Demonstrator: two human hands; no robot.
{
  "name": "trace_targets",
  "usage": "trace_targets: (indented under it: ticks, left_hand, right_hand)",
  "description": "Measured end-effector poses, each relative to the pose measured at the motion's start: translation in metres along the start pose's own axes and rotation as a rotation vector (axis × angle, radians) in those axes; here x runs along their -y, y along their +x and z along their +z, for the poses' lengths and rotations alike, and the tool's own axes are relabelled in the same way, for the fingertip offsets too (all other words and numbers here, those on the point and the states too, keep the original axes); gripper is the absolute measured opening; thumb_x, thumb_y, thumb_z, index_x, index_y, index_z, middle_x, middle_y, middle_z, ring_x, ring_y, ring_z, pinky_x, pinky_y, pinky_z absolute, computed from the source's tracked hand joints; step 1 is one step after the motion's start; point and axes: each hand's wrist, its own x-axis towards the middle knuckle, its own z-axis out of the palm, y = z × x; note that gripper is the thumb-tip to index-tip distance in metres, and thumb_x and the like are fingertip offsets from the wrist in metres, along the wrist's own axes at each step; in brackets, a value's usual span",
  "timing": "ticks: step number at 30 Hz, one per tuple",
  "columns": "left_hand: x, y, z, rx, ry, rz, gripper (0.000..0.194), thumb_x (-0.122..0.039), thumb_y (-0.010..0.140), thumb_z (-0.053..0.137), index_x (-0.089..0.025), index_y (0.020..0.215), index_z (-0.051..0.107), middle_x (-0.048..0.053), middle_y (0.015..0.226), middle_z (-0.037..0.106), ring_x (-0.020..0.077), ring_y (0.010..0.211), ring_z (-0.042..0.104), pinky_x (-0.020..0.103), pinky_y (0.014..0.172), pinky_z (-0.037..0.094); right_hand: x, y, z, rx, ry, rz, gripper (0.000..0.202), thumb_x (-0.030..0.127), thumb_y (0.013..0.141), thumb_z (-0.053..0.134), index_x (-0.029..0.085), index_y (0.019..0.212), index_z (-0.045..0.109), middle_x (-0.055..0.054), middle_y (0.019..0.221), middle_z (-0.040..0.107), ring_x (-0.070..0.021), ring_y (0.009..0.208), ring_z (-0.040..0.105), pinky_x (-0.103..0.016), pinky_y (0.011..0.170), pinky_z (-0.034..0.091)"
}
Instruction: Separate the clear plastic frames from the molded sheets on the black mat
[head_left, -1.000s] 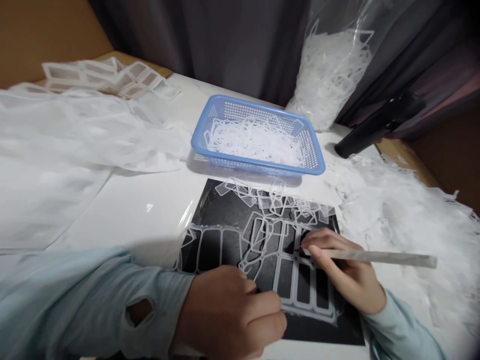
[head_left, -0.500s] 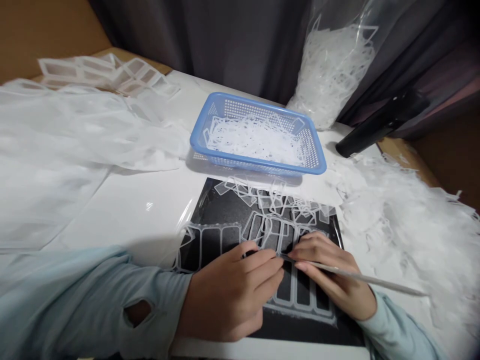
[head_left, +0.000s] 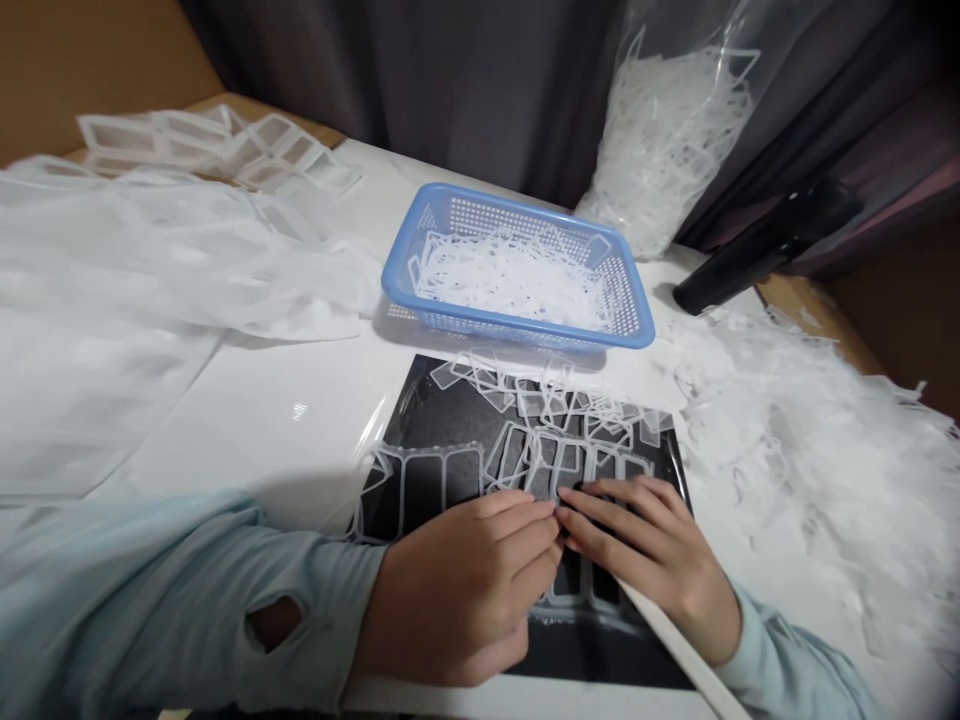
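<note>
Both hands now lie flat, and the thin stick that pointed out to the right a second ago has swung down under the right hand (head_left: 652, 560), trailing toward the near edge. The left hand (head_left: 465, 585) presses palm-down, fingertips meeting the right's over the translucent frame sheet (head_left: 420, 480) on the black mat (head_left: 450, 410). The fingers of both are spread, not pinched on anything; whether the right still grips the stick (head_left: 675, 650) I cannot tell. The risk, as I judge it: a sliding press could tear those thin frame bars, or sweep the loose cut frames (head_left: 540, 395) just beyond the fingertips toward the blue basket (head_left: 637, 325) farther out.
</note>
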Motion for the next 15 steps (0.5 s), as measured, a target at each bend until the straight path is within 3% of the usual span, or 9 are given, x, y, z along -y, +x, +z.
trace_targets:
  ticks: [4,6,8,10,13,15]
  left_hand:
    - [0.001,-0.001,0.002,-0.002,-0.019,0.010,0.034,-0.015,0.085,0.049,-0.002,0.111,0.065,0.015,0.113,0.067,0.0253,0.109,0.059,0.039,0.103,0.045]
    - [0.001,-0.001,0.003,-0.018,-0.009,0.020,0.034,-0.015,0.085,0.049,-0.001,0.112,0.065,0.015,0.116,0.067,0.0249,0.110,0.058,0.038,0.102,0.045]
    - [0.001,-0.001,0.003,-0.017,0.001,0.031,0.033,-0.015,0.085,0.050,-0.002,0.111,0.065,0.015,0.118,0.067,0.0246,0.111,0.058,0.037,0.102,0.045]
    - [0.001,-0.001,0.002,-0.021,0.010,0.035,0.031,-0.015,0.086,0.051,-0.002,0.110,0.066,0.014,0.119,0.067,0.0247,0.111,0.058,0.037,0.102,0.044]
    - [0.001,-0.002,0.003,-0.038,0.021,0.044,0.031,-0.015,0.086,0.050,-0.003,0.109,0.066,0.014,0.119,0.067,0.0249,0.111,0.058,0.037,0.102,0.044]
    - [0.002,-0.002,0.003,-0.032,0.027,0.048,0.031,-0.016,0.086,0.050,-0.004,0.109,0.066,0.014,0.120,0.067,0.0250,0.110,0.058,0.037,0.101,0.044]
  right_hand:
    - [-0.006,-0.001,-0.003,-0.006,0.027,0.026,0.028,0.021,0.103,0.043,0.018,0.118,0.067,-0.011,0.124,0.069,-0.0239,0.105,0.060,-0.043,0.090,0.042]
    - [-0.015,0.000,-0.008,-0.072,0.057,0.071,0.025,0.016,0.099,0.052,0.017,0.118,0.067,-0.013,0.124,0.069,-0.0250,0.105,0.062,-0.043,0.088,0.045]
    - [-0.027,0.001,-0.014,-0.230,0.076,0.157,0.026,0.009,0.093,0.059,0.017,0.116,0.068,-0.012,0.117,0.072,-0.0249,0.103,0.065,-0.042,0.086,0.049]
    - [-0.038,0.004,-0.019,-0.465,0.066,0.299,0.025,0.007,0.089,0.062,0.018,0.110,0.072,-0.011,0.107,0.075,-0.0246,0.096,0.069,-0.041,0.083,0.052]
    - [-0.049,0.010,-0.022,-0.855,-0.008,0.474,0.016,0.015,0.089,0.065,0.016,0.100,0.075,-0.010,0.097,0.076,-0.0252,0.085,0.071,-0.041,0.076,0.054]
    - [-0.052,0.013,-0.022,-1.004,-0.038,0.495,0.015,0.018,0.090,0.065,0.014,0.100,0.076,-0.010,0.096,0.076,-0.0249,0.081,0.072,-0.042,0.073,0.056]
